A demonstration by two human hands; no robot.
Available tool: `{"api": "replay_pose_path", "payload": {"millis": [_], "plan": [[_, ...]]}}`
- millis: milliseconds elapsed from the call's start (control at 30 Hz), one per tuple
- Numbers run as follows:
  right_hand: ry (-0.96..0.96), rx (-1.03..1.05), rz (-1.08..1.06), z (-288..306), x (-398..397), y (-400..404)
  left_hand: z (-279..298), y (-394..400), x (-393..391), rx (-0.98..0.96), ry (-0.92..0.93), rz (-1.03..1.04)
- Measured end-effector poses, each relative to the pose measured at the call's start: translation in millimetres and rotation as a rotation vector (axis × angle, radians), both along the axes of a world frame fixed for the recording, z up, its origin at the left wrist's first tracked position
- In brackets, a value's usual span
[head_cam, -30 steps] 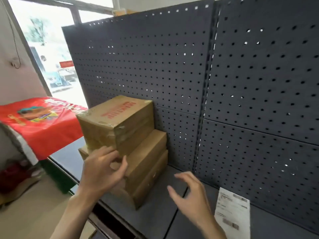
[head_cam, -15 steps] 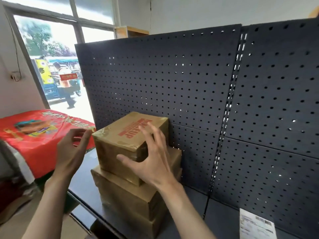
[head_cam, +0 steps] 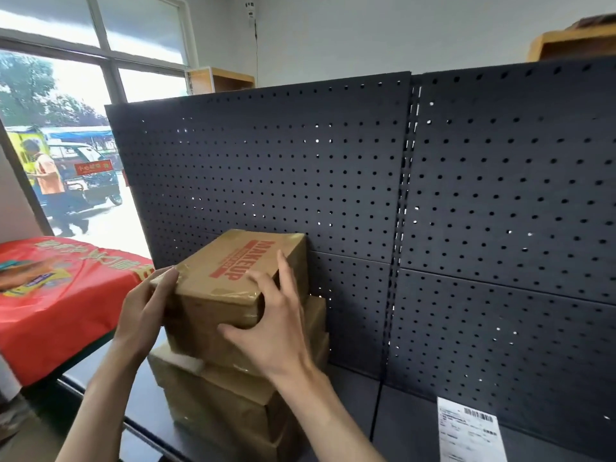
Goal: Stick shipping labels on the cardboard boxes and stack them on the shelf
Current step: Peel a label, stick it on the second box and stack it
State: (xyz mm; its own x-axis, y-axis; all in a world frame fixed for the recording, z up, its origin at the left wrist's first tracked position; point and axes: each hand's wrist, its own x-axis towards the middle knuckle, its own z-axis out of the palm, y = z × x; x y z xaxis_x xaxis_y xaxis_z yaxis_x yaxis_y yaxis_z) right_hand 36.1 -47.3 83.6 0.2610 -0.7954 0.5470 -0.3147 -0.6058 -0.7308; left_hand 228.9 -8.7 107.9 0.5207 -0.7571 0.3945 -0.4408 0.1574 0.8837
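Basically the top box (head_cam: 233, 288), brown cardboard with red MAKEUP print and glossy tape, sits on a stack of two bigger boxes (head_cam: 230, 398) at the left end of the shelf (head_cam: 353, 415), close against the black pegboard (head_cam: 300, 168). Left hand (head_cam: 143, 311) is pressed on the box's near left corner, fingers wrapped over the edge. Right hand (head_cam: 276, 325) spreads over its near right corner, thumb on the front face, fingers up on top. Both grasping the box, neither closed into a fist.

Risks, as I judge it: the top box is smaller than those under it and looks set a bit askew, so a lopsided pull could drag it off the front edge of the stack. The tape looks slick, so the hold may slip. The lower boxes stand near the shelf's front lip, so a hard tug could shift the whole stack outward.

No label is visible on the top box; the only label (head_cam: 470, 431) lies loose on the shelf, well right of the stack, and could get forgotten. Red cloth (head_cam: 60, 305) sits left of the stack, off the shelf.
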Motion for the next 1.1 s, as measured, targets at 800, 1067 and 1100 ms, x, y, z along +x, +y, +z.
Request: {"api": "replay_pose_path", "payload": {"millis": [800,1067,1100], "plan": [[0.283,0.208,-0.357,-81.3,-519.6,143.6,-124.1,76.2,-473.6,0.188,-0.036,-0.617],[0.302,0.302,-0.389,-121.3,-569.3,152.2,-168.1,79.3,-525.1,0.281,-0.025,-0.645],[0.307,0.302,-0.387,-125.3,-571.2,151.5,-171.7,78.7,-527.6,0.288,-0.022,-0.639]]}}
